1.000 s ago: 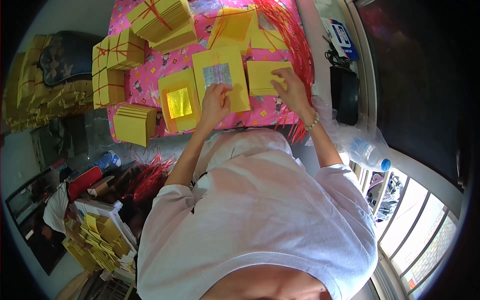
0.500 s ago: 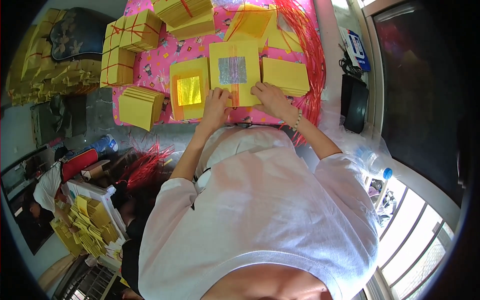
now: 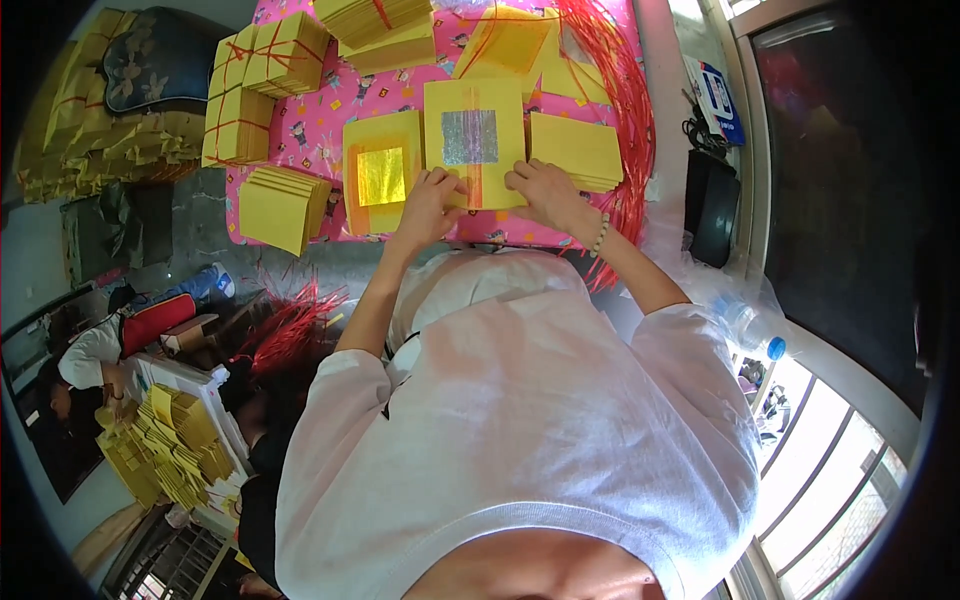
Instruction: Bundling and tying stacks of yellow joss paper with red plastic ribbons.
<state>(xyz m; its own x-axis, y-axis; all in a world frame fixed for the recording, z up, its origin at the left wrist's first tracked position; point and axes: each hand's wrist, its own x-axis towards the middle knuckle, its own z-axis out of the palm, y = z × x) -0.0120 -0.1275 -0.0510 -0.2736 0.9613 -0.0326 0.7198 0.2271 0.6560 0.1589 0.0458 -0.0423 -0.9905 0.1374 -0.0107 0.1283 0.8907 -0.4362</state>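
Before me on the pink patterned table lies a stack of yellow paper sheets (image 3: 500, 100) with a silver foil square and an orange stripe on top. My left hand (image 3: 430, 208) has its curled fingers at the near left corner of this stack. At the near right corner, my right hand (image 3: 550, 195) grips the edge, a bead bracelet on its wrist. Left of it sits another yellow stack with a gold foil square (image 3: 382, 177). A plain yellow stack (image 3: 575, 150) rests just beyond my right hand. The undersides of my fingers are hidden.
Tied yellow bundles (image 3: 285, 55) stand at the table's far left, with a fanned stack (image 3: 280, 210) nearer. Red plastic strings (image 3: 632, 130) hang along the right side. A bottle (image 3: 745, 325) is by the right-hand railing. At lower left, another person's arm (image 3: 112, 378) is beside yellow paper piles.
My hands stay at the stack's near corners with hardly any shift. The whole view has moved slightly. At lower left, the other person's sleeve and arm have changed position.
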